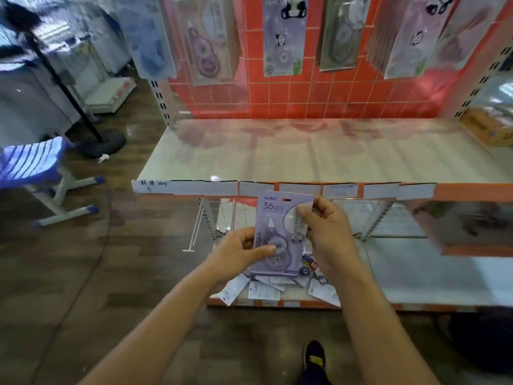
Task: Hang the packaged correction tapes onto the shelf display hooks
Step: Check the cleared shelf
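Observation:
I hold a purple packaged correction tape [279, 223] upright in front of the shelf edge. My left hand [238, 250] grips its lower left side with the thumb across the front. My right hand [324, 232] pinches its upper right edge. Below it, a loose pile of more packages [266, 287] lies on the lower shelf [416, 276]. Several packaged tapes [281, 37] hang in rows on the orange grid back panel [319, 98] above; the hooks themselves are hidden.
A white upper shelf [305, 154] runs across the middle, with an orange cardboard box [488, 129] at its right end. A blue stool [36, 168] and a black stand base [102, 143] sit on the wooden floor at left. My shoe [315, 357] shows below.

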Motion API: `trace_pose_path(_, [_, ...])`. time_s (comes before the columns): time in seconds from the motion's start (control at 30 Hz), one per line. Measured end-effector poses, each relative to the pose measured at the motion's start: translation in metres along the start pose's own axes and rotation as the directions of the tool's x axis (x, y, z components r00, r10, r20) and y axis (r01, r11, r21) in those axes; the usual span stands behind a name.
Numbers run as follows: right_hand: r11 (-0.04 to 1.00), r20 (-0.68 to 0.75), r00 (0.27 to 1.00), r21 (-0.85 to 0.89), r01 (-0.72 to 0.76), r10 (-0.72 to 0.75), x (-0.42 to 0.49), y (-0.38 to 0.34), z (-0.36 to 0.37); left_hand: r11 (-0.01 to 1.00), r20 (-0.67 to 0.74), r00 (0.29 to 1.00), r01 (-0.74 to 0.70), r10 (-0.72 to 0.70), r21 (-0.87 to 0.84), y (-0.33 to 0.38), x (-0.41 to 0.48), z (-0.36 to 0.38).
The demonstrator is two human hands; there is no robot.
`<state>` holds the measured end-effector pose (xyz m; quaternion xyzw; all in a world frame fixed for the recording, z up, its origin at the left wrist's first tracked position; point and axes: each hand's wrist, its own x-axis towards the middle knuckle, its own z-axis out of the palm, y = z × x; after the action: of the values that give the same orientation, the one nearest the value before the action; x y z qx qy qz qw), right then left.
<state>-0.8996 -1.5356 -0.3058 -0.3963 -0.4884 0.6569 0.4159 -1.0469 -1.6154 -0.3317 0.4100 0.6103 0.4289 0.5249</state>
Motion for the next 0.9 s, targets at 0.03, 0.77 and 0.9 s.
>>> trace_pose_path(0.03, [1.000, -0.003, 1.000, -0.012, -0.017, 0.017, 0.002, 0.009, -0.005, 1.000, 0.017, 1.000, 0.015, -0.016, 0.022, -0.010, 0.005, 0.002])
trace_pose_path(0.77, [0.957, 0.038, 0.980, -0.214, 0.197, -0.194, 0.118, 0.399, -0.079, 0.973, 0.032, 0.997, -0.074, 0.069, 0.219, -0.369, 0.198, 0.004])
trace_pose_path(0.9, [0.922, 0.108, 0.948, -0.220, 0.317, -0.300, 0.125, 0.438, -0.063, 0.972, 0.011, 0.983, -0.182, 0.182, 0.147, -0.412, 0.210, -0.017])
